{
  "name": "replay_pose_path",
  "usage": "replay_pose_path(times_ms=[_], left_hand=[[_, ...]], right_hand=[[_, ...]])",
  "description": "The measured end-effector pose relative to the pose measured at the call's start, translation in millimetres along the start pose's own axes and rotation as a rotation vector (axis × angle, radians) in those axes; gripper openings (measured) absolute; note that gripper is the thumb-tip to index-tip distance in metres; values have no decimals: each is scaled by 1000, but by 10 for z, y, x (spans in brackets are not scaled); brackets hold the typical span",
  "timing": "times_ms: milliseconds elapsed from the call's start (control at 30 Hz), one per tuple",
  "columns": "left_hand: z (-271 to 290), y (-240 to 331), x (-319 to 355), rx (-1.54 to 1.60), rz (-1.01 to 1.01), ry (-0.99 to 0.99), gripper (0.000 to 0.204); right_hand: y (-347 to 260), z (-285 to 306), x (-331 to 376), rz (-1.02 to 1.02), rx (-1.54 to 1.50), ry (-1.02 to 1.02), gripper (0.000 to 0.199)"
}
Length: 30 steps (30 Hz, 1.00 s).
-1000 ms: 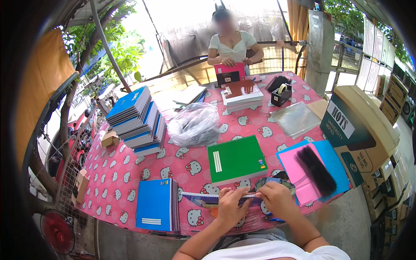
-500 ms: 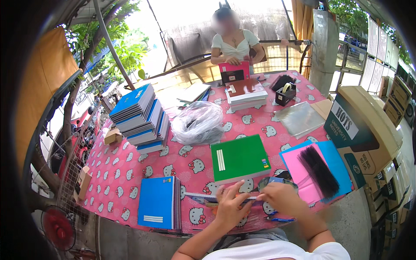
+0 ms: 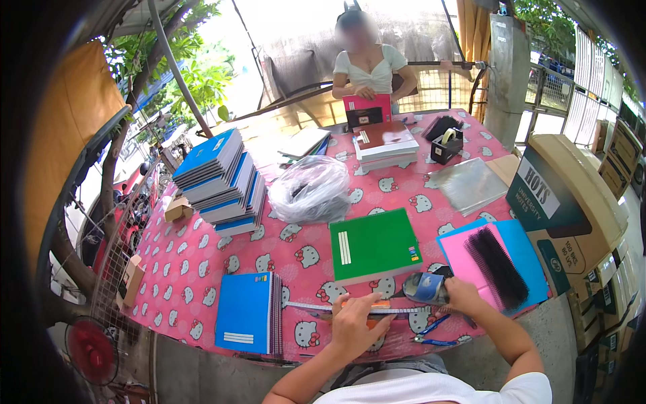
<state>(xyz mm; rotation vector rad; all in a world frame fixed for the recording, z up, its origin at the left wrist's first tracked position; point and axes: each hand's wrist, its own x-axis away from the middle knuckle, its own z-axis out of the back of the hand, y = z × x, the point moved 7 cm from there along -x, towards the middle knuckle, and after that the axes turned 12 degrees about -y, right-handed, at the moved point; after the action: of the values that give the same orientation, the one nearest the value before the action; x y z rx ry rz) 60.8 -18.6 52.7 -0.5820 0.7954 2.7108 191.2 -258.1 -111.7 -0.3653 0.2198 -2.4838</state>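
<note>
My left hand (image 3: 355, 326) grips a thin notebook (image 3: 316, 308) that stands on its edge near the table's front, its pale long edge facing up. The fingers lie over that edge and the thumb is on the near side. At the notebook's right end my right hand (image 3: 463, 296) is closed, with its fingertips against or behind a rounded blue and dark object (image 3: 425, 288); what it holds is hidden. Just beyond lies a green notebook (image 3: 374, 244). Left of my left hand sits a stack of blue spiral notebooks (image 3: 245, 312).
Blue pens or slim tools (image 3: 436, 331) lie near my right wrist. Black binding coils (image 3: 498, 268) rest on pink and blue sheets. Farther off are a tall notebook stack (image 3: 219, 178), a plastic bag (image 3: 309, 190), a tape dispenser (image 3: 446, 146), a carton (image 3: 565, 202) and a co-worker (image 3: 369, 64).
My right hand has moved right, off the notebook's top edge to the blue and dark object, uncovering more of both. My left hand stays on the notebook.
</note>
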Motion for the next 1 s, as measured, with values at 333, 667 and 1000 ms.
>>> replay_pose_path(times_ms=[333,667,1000], left_hand=[[-12,4,-10,-11,-24,-42,25],[-33,-65,6,24,53,-60,25],[-53,-295,80,317,268,-51,40]], right_hand=[[-214,722,-82,357,-839,207,48],[-819,895,-327,537,-1010,-150,52],[-922,926,-472,551,-1198,-357,46]])
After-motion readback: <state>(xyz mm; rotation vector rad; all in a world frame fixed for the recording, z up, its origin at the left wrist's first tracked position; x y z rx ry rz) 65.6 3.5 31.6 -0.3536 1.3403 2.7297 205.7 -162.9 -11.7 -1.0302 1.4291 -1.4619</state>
